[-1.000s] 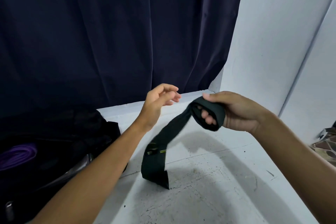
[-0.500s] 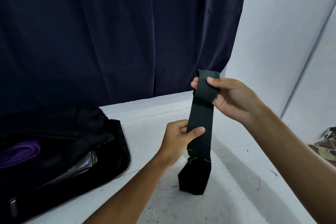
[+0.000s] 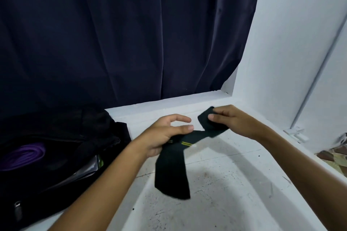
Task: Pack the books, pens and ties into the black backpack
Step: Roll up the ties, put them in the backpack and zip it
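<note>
While the black backpack [image 3: 62, 148] sits open at the far left of the white surface [image 3: 225, 202], you can see a coiled purple tie [image 3: 24, 155] tucked inside it, plus the edge of something silvery with a bit of green [image 3: 92, 167] poking out near the opening. Can't really tell what that one is, tbh. A zipper pull [image 3: 17, 205] shows near the bottom left corner.

Moving right, the left hand [image 3: 165, 135] has its fingers and thumb curled around the middle of a dark tie [image 3: 172, 172], right by its small yellow stripes. The wide end hangs down from that grip, and it's a bit blurry, so I can't say if it touches the surface.

Further right, the right hand [image 3: 232, 120] pinches the narrow end of the same tie, thumb on top, with the fabric folded over under the fingers. The tie runs between both hands, well apart from the backpack.

Behind everything hangs a dark navy curtain [image 3: 122, 33], and a white wall [image 3: 291, 43] closes off the right side.
</note>
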Demonstrator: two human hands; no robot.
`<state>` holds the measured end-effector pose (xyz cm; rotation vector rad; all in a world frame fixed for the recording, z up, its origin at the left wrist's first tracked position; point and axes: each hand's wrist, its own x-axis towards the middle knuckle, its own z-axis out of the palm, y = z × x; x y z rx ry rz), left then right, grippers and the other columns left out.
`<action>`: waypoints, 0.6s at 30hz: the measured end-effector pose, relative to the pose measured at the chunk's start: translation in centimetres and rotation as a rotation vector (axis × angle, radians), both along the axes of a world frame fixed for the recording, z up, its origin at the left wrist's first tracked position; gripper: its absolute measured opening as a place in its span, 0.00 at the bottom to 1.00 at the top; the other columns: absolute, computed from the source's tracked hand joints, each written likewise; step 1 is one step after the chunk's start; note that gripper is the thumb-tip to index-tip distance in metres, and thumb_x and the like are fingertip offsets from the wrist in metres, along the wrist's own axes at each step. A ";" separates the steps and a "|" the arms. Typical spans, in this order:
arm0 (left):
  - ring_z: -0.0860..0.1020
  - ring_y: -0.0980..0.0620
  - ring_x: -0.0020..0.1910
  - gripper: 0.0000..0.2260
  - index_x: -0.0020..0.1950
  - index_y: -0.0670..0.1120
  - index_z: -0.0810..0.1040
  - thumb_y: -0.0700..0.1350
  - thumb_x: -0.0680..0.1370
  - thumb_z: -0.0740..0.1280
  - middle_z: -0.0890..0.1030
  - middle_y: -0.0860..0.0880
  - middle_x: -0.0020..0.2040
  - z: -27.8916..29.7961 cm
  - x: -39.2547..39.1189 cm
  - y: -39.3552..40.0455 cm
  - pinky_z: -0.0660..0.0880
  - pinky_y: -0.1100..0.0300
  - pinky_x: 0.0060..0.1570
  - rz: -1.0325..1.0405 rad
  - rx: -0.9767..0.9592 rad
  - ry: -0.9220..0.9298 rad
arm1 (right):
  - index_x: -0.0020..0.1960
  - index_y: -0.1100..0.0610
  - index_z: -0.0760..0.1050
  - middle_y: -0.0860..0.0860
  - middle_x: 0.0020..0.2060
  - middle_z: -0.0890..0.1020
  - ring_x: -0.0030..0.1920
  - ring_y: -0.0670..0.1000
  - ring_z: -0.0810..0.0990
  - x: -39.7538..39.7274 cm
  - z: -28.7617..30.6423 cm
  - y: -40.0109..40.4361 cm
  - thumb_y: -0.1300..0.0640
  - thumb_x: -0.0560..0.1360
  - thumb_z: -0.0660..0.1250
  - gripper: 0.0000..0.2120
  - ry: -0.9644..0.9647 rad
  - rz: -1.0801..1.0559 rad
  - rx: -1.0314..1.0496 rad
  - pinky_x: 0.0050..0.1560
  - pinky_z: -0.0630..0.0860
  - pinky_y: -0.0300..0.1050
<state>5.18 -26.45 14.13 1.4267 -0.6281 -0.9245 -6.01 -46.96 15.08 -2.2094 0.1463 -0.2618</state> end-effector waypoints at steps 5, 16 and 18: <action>0.75 0.58 0.27 0.16 0.57 0.44 0.81 0.54 0.78 0.66 0.77 0.47 0.37 1.8 2.3 0.6 0.71 0.68 0.27 -0.089 0.276 -0.189 | 0.32 0.46 0.74 0.43 0.27 0.73 0.30 0.43 0.71 -1.3 1.7 2.5 0.44 0.68 0.75 0.12 0.339 0.297 -0.111 0.35 0.66 0.35; 0.81 0.49 0.45 0.04 0.52 0.46 0.79 0.44 0.80 0.67 0.85 0.48 0.44 -1.1 5.3 -2.0 0.76 0.55 0.47 0.295 -0.039 -0.366 | 0.48 0.67 0.80 0.59 0.37 0.84 0.34 0.53 0.84 -0.9 0.6 3.6 0.59 0.73 0.70 0.10 0.432 0.242 0.558 0.36 0.80 0.41; 0.82 0.48 0.47 0.05 0.51 0.43 0.79 0.42 0.78 0.67 0.85 0.46 0.45 -1.8 4.5 -1.3 0.77 0.52 0.49 0.316 -0.277 -0.261 | 0.44 0.68 0.80 0.62 0.34 0.83 0.29 0.55 0.82 -1.0 0.6 3.5 0.59 0.72 0.67 0.11 0.364 0.162 0.744 0.31 0.80 0.43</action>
